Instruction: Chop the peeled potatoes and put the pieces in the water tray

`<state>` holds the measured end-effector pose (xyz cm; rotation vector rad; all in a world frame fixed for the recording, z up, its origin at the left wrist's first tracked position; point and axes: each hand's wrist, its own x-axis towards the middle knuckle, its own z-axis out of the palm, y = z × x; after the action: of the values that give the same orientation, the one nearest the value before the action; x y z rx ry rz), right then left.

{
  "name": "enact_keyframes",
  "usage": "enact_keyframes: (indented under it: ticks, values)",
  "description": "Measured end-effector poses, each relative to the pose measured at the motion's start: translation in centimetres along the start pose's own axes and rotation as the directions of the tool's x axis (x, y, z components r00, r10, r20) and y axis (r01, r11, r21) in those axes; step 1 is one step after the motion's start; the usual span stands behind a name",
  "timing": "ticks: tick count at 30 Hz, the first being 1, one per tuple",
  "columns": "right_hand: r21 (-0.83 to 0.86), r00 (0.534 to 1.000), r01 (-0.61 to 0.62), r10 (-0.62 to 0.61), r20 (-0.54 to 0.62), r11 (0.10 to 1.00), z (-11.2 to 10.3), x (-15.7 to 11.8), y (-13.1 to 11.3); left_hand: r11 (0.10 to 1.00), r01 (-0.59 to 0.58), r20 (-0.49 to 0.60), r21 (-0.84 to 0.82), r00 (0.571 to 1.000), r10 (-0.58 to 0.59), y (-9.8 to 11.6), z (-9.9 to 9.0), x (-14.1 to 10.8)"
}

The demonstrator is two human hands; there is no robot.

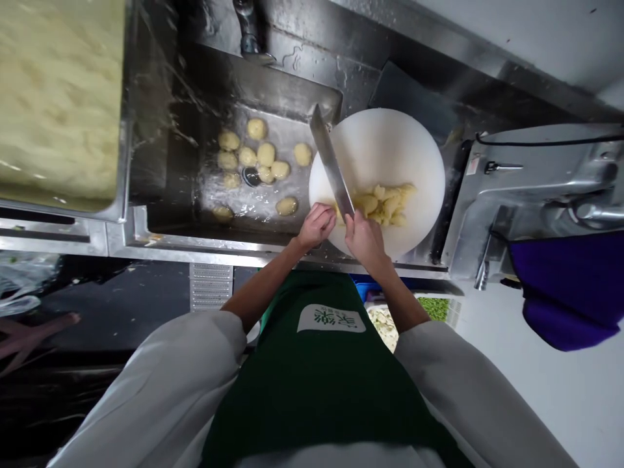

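Observation:
A broad cleaver (329, 156) is in my right hand (365, 237), its fingers wrapped round the handle. The blade points away from me and slants left across the near-left part of a round white cutting board (409, 146). On the board's left edge, my left hand (316, 224) is closed with curled fingers on a peeled potato (338, 213). Most of that potato is hidden by the fingers and blade. To the right of the cleaver lies a loose heap of sliced potato (390, 203). Several whole peeled potatoes (266, 155) lie in the wet sink (263, 84) on the left.
A deep metal tray (119, 175) of pale yellow pieces in liquid stands at far left. A faucet (249, 42) rises behind the sink. To the right are a metal unit with a spout (481, 274) and a purple cloth (570, 283). Green vegetables (433, 307) sit below the counter.

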<state>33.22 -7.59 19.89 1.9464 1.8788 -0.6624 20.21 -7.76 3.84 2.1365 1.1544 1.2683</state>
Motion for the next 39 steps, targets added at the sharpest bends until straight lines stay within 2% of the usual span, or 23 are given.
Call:
enact_keyframes:
  ticks: [5,9,11,15,18,23,25,27,29,30,32,34,35,37,39]
  values:
    - [0.006,1.000,-0.013,0.013,0.013,1.000,0.2,0.2,-0.1,0.998,0.052,0.080,0.017,0.995,-0.053,-0.1,0.1,-0.2]
    - [0.027,1.000,-0.007,0.007,0.023,1.000,0.1,0.0,-0.1,0.995,0.083,0.091,-0.052,0.993,-0.079,-0.2,0.2,-0.3]
    - [0.038,1.000,-0.006,0.005,0.018,0.999,0.1,-0.1,-0.2,0.993,0.078,0.070,-0.085,0.995,-0.072,-0.1,0.2,-0.3]
    - [0.043,0.999,-0.029,0.027,0.039,0.999,0.2,-0.1,-0.3,0.997,-0.017,-0.007,-0.075,1.000,0.016,0.1,0.1,0.1]
    - [0.040,0.998,-0.032,0.030,0.052,0.999,0.5,0.6,-0.7,0.997,-0.036,-0.018,-0.061,0.999,0.035,0.0,0.1,0.1]
    - [0.079,0.999,-0.012,0.009,0.045,0.997,1.4,2.1,-0.7,0.998,0.064,0.076,0.011,0.995,-0.065,0.0,0.2,-0.5]
    - [0.135,1.000,0.004,-0.007,0.019,0.991,1.3,2.3,0.1,0.995,0.097,0.073,0.038,0.992,-0.100,0.4,0.3,-0.3]
    - [0.249,0.998,-0.009,0.025,-0.061,0.968,0.9,2.2,1.4,0.994,0.111,0.036,0.014,0.993,-0.112,0.9,0.3,0.1]
    - [0.483,0.984,-0.020,0.101,-0.143,0.875,0.3,1.9,3.1,0.990,0.139,-0.003,-0.028,0.990,-0.139,1.4,0.2,0.7]
    - [0.634,0.979,-0.017,0.141,-0.146,0.773,-0.1,1.7,4.1,0.984,0.172,-0.015,-0.053,0.985,-0.173,1.6,0.0,1.0]
    - [0.888,0.982,-0.005,0.169,-0.082,0.459,-0.7,1.2,5.9,0.956,0.274,-0.020,-0.107,0.960,-0.278,1.8,-0.3,1.5]
    - [0.988,0.988,0.002,0.152,-0.026,0.156,-1.0,0.5,7.7,0.912,0.381,-0.035,-0.149,0.920,-0.390,2.0,-0.6,1.8]
    - [0.998,0.987,0.019,0.158,-0.028,0.058,-1.0,0.1,8.7,0.901,0.407,-0.037,-0.153,0.908,-0.416,2.0,-0.7,1.9]
    - [0.998,0.974,0.062,0.219,-0.053,-0.032,-0.5,-1.0,10.7,0.921,0.375,0.029,-0.106,0.927,-0.374,2.2,-0.6,2.0]
    - [0.997,0.946,0.071,0.319,-0.055,-0.040,0.8,-2.5,13.2,0.973,0.229,0.213,-0.029,0.952,-0.218,2.4,-0.1,2.3]
